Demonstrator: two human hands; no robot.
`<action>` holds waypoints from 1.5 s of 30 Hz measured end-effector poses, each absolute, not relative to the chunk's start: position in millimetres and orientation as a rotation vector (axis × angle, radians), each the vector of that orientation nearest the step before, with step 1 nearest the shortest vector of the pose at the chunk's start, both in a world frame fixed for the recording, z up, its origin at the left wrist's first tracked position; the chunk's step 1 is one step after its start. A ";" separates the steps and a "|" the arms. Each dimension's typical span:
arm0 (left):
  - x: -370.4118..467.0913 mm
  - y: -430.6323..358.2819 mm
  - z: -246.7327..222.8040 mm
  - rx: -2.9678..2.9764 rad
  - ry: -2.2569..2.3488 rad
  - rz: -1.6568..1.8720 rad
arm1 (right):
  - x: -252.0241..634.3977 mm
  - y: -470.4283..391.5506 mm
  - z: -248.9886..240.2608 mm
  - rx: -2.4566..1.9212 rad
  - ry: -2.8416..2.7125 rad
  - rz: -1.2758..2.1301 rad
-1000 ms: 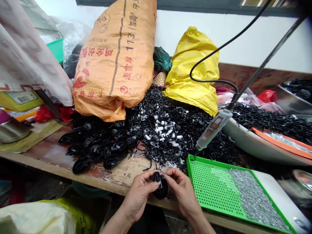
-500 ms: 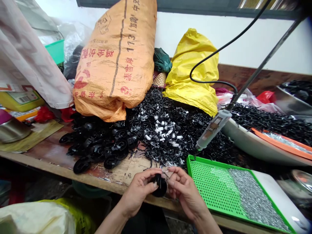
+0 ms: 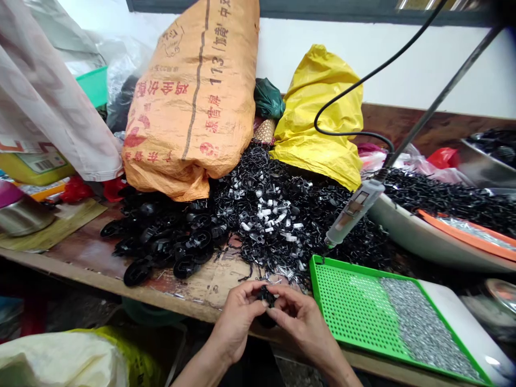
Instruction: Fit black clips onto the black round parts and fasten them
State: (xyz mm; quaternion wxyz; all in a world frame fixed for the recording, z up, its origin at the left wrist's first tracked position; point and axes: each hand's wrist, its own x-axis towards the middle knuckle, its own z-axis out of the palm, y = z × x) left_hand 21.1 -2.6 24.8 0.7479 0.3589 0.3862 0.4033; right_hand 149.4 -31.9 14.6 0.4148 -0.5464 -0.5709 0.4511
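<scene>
My left hand (image 3: 237, 318) pinches the black part (image 3: 265, 295), which sits between my two sets of fingertips, its lower edge showing beneath them. My right hand (image 3: 299, 316) meets it opposite; whether those fingers grip it, I cannot tell.

My left hand (image 3: 236, 322) and right hand (image 3: 303, 320), both left of the green tray (image 3: 342, 298), are bare; my forearms (image 3: 207, 361) are uncovered too, tapering smoothly; my fingers (image 3: 289, 293) are slim, my thumbs (image 3: 257, 308) broader.

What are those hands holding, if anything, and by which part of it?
A black part, held near its far end by the left hand; the right hand is at that end too, but the hands hide the exact grip.
</scene>
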 end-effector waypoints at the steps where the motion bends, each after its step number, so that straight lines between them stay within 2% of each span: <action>1: 20.7 -3.0 26.2 0.776 0.837 0.864 | 150.9 -32.5 16.1 -1.388 -1.487 1.098; 7: 21.8 -6.2 28.9 0.686 0.825 0.785 | 150.1 -36.0 14.1 -1.479 -1.816 0.616; 10: 23.4 -8.3 26.2 0.666 0.841 0.799 | 147.7 -37.6 12.0 -1.475 -1.865 0.516; 20: 25.7 -6.1 19.1 0.699 0.784 0.878 | 151.6 -36.4 16.1 -1.472 -1.651 0.883; 27: 22.4 -7.1 18.6 0.859 0.806 0.880 | 164.9 -30.9 29.5 -1.495 -1.785 0.976; 29: 21.2 -4.9 11.5 0.936 0.860 0.898 | 180.9 -20.7 38.4 -1.574 -1.950 0.799; 32: 20.3 -0.9 -3.7 1.087 0.947 0.991 | 205.9 1.1 45.4 -1.980 -2.182 0.130; 34: 20.4 1.2 -11.9 1.179 0.981 1.035 | 215.7 15.0 43.6 -2.177 -2.263 -0.163; 36: 20.8 2.6 -15.6 1.220 0.994 1.040 | 218.5 25.5 38.4 -2.250 -2.290 -0.258; 45: 21.1 3.5 -11.1 1.116 1.021 1.021 | 212.3 43.4 28.8 -2.228 -2.373 -0.278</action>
